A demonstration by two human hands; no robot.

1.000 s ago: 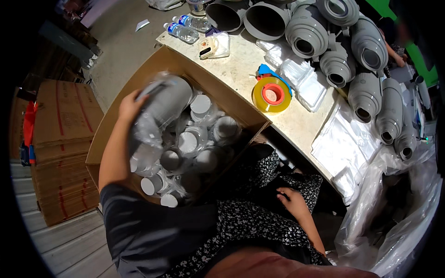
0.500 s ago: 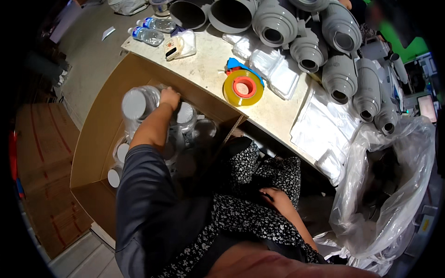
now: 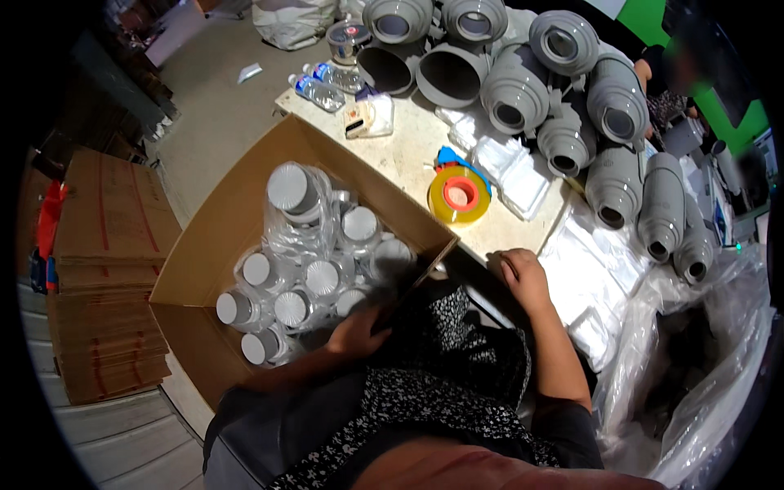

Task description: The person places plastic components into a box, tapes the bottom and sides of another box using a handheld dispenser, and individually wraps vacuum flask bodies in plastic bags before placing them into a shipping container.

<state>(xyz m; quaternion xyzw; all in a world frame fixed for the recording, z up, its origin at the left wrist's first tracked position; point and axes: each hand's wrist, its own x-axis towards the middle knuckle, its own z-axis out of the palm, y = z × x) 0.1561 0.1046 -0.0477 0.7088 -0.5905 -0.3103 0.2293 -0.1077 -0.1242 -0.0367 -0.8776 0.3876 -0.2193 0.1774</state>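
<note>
Both hands have moved since the earlier frame: left hand back from the far part of the box to its near right edge, right hand forward to the edge of the table. Left grip: cannot tell, shadowed. Right: fingers bent, nothing visible held, underside hidden. Cardboard box, left: holds wrapped grey parts, one standing higher toward the far side. Judged done: these wrapped and boxed. Judged left: box top unclosed; beyond white sheeting and yellow tape roll, unwrapped grey fittings piled far right.
</note>
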